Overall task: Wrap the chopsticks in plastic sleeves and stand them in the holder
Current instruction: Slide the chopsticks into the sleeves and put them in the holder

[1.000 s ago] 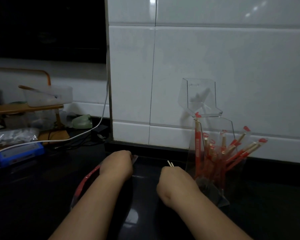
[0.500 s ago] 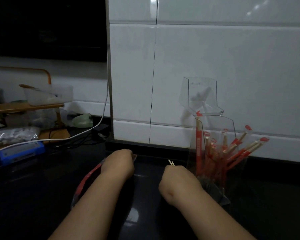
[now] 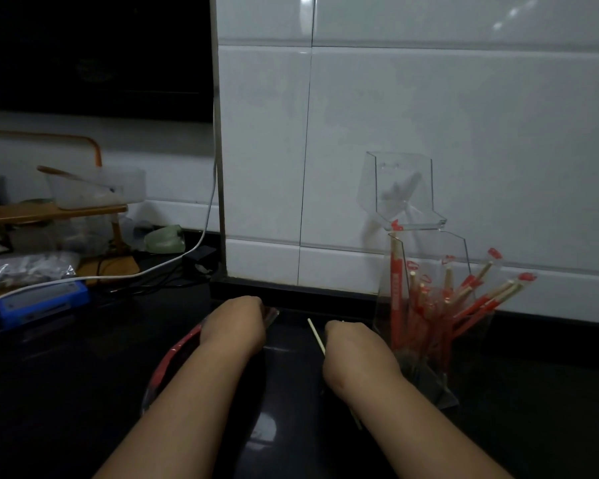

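My left hand (image 3: 234, 324) grips a clear plastic sleeve (image 3: 172, 361) with a red printed end; the sleeve curves down to the left under my forearm. My right hand (image 3: 355, 347) holds a bare wooden chopstick (image 3: 316, 335) whose tip points up and to the left, a short gap from the sleeve's mouth. The hands' fingers are hidden behind their backs. To the right stands the clear acrylic holder (image 3: 426, 305) with several red-sleeved chopsticks (image 3: 478, 299) leaning in it.
Both hands are over a black glossy counter (image 3: 83, 392) against a white tiled wall (image 3: 429, 133). On the left lie a blue box (image 3: 38, 300), a white cable (image 3: 173, 262), a wooden rack (image 3: 49, 212) with plastic containers and a foil bag.
The chopstick tip sticks out further from my right hand and leans more to the left, toward the sleeve. My left hand has barely moved.
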The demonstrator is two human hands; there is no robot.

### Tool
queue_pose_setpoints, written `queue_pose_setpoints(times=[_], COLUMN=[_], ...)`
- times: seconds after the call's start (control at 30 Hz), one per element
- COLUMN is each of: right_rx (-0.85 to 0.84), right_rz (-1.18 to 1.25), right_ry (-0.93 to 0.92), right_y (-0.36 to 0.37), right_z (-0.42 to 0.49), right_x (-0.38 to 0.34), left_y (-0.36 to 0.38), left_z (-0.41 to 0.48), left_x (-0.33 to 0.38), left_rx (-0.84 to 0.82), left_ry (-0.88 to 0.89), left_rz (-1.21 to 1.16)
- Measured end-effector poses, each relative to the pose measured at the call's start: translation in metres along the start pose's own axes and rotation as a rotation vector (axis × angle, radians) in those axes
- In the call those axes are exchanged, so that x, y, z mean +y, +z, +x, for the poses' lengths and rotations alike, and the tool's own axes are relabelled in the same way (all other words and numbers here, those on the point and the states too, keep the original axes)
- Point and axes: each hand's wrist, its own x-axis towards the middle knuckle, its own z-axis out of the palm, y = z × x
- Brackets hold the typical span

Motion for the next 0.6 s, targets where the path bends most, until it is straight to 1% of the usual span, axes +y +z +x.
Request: queue_pose_setpoints(times=[0.2,0.27,0.33,0.4,0.5,0.53,0.6], right_rx=[0.029,0.051,0.101,0.154,0.190,0.195,0.204], right_rz=[0.013,0.063,0.157,0.292,0.603,0.709,0.850], right_ry=[-0.012,0.000,0.008,0.014,0.020,0.022,0.027], right_y=[0.005,0.004,0.000,-0.004,-0.004,-0.003,-0.001], right_z=[0.001,0.001,0.001,0.001,0.003,0.005,0.006], right_x=[-0.005,-0.007,-0.006,-0.004,-0.003,-0.004,-0.004], left_y=[-0.005,-0.008,-0.011,-0.012,-0.016,-0.017,-0.021], left_z=[-0.003,-0.004,-0.005,-0.007,-0.012,-0.014,-0.014], left_x=[0.006,0.007,0.007,0.010,0.017,0.019,0.020], left_rx=[-0.017,-0.017,0.006,0.063,0.165,0.203,0.268], left_ry=[-0.006,-0.015,-0.034,-0.049,-0.033,-0.023,-0.004], left_rz=[-0.056,-0.140,-0.311,-0.566,-0.931,-0.994,-1.046])
